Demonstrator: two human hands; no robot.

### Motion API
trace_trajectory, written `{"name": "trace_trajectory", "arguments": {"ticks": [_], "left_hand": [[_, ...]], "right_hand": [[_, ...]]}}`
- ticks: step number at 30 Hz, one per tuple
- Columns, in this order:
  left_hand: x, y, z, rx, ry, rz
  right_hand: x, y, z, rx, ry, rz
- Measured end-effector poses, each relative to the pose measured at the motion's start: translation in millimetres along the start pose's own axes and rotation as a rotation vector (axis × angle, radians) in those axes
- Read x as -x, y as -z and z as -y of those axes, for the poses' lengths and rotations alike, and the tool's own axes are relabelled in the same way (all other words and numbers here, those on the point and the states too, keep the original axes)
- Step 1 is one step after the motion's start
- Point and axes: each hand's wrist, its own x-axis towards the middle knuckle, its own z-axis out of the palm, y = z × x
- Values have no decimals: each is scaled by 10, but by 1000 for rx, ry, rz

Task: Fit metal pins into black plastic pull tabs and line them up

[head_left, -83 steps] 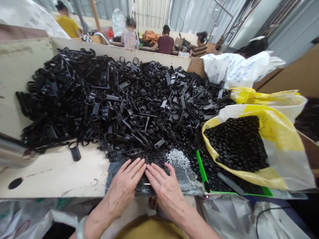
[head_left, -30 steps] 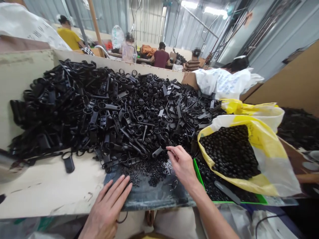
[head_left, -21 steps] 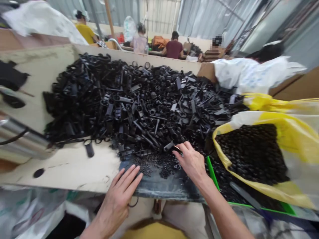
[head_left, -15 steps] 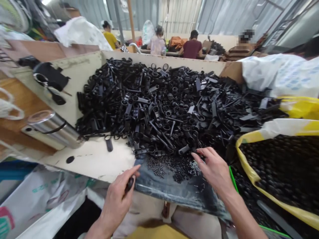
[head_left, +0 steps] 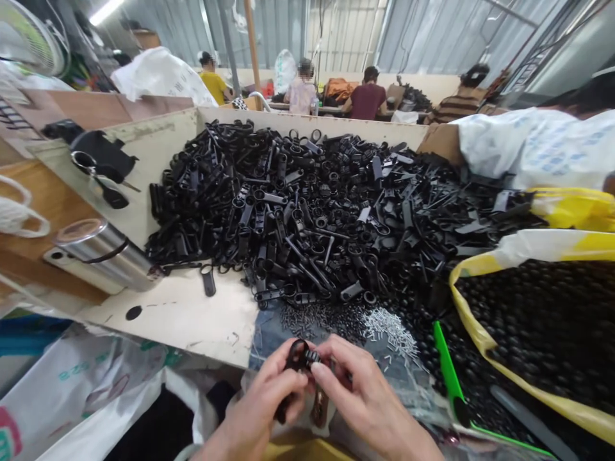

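Close to my body at the table's front edge, my left hand [head_left: 269, 397] is closed around a black plastic part with a ring [head_left: 298, 349] at its top. My right hand [head_left: 358, 384] pinches a small ribbed black piece [head_left: 312, 358] against that ring. The lower end of the ringed part is mostly covered by my fingers. Just beyond my hands lie silver pins [head_left: 391, 330], with small dark screws [head_left: 310, 317] to their left. Behind these rises a large heap of black plastic parts [head_left: 307, 211], many with rings and flat handles.
A steel flask [head_left: 108, 253] lies at the left beside a white power bank-like block [head_left: 81, 269]. To the right stands a yellow-rimmed bag [head_left: 473, 320] of black pieces, with a green-edged tray [head_left: 446, 365] before it. Several people sit working at the back.
Both hands have come together near my body. My right hand has left the heap's front edge and now holds a ribbed piece at the ringed part; the silver pins are uncovered.
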Motion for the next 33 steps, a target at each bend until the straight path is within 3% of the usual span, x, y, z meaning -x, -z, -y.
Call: {"name": "trace_trajectory", "arguments": {"ticks": [3, 6, 12, 17, 20, 25, 33], "left_hand": [[-74, -79, 48, -64, -69, 4], [-148, -150, 73, -146, -106, 32], [-162, -171, 89, -120, -9, 49], [-103, -110, 83, -16, 89, 82], [-65, -85, 86, -85, 104, 77], [-20, -75, 62, -194, 160, 123], [14, -112, -21, -264, 214, 108]], "right_hand": [[60, 28, -49, 2, -25, -68], [127, -4, -88, 91, 55, -188], [210, -51, -187, 434, 206, -355], [210, 52, -192, 306, 219, -288], [209, 30, -191, 271, 261, -229], [220, -37, -217, 289, 345, -275], [308, 39, -265, 331, 427, -266]]}}
